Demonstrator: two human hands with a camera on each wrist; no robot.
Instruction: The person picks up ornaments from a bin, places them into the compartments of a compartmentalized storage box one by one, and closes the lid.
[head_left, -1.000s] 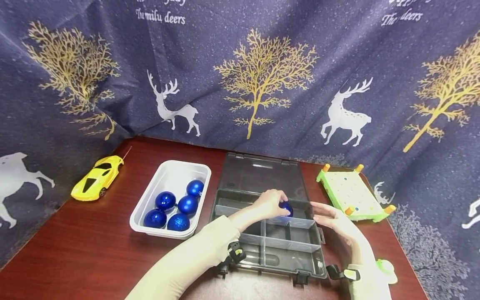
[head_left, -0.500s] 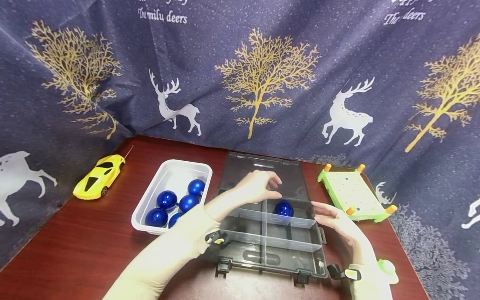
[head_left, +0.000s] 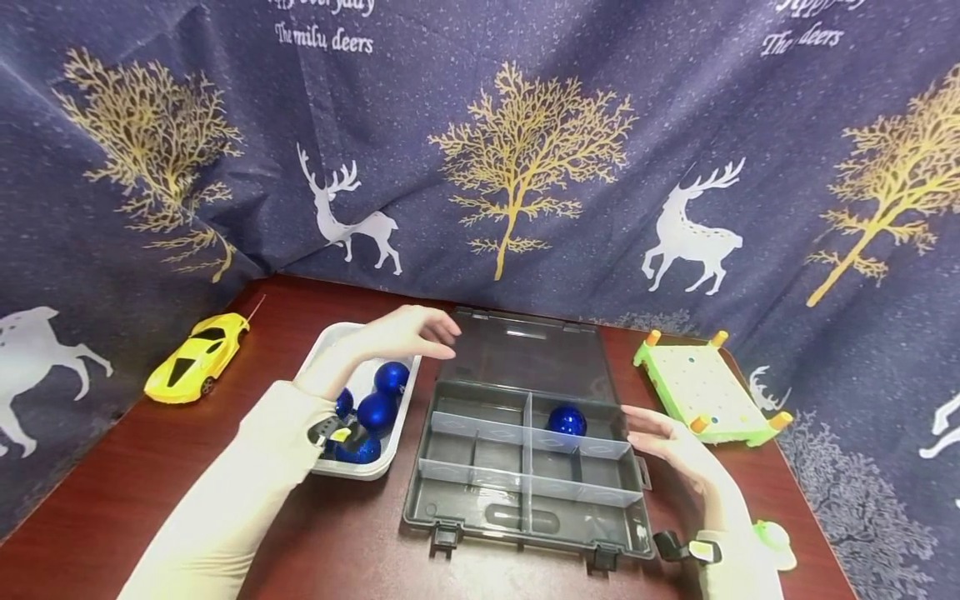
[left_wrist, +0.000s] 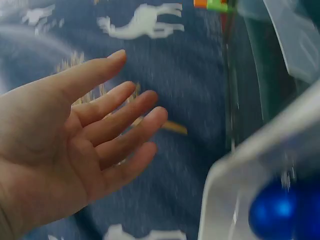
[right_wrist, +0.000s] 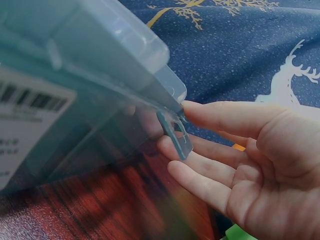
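In the head view my left hand (head_left: pixel 401 333) is over the far part of a white plastic tub (head_left: pixel 401 433), fingers loosely bent with nothing between them. Several blue baubles (head_left: pixel 377 412) lie in the tub, some hidden by my wrist. The left wrist view shows the bare palm and spread fingers (left_wrist: pixel 145 127). A grey see-through compartment box (head_left: pixel 480 517) stands with its lid laid back. One shiny blue bauble (head_left: pixel 567 420) sits in its back right compartment. My right hand (head_left: pixel 678 450) touches the box's right side with nearly straight fingers, thumb tip at its edge in the right wrist view.
A yellow toy car (head_left: pixel 197 358) stands at the far left. Right of the box lies a green and white pegboard-like toy (head_left: pixel 701 387) with orange legs. A small green and white item (head_left: pixel 775 542) is by my right wrist. A patterned cloth (head_left: pixel 480 167) hangs behind the table.
My left hand let go of the blue bauble in the back right compartment, rose, and moved left over the white tub. The right hand has stayed at the box's side.
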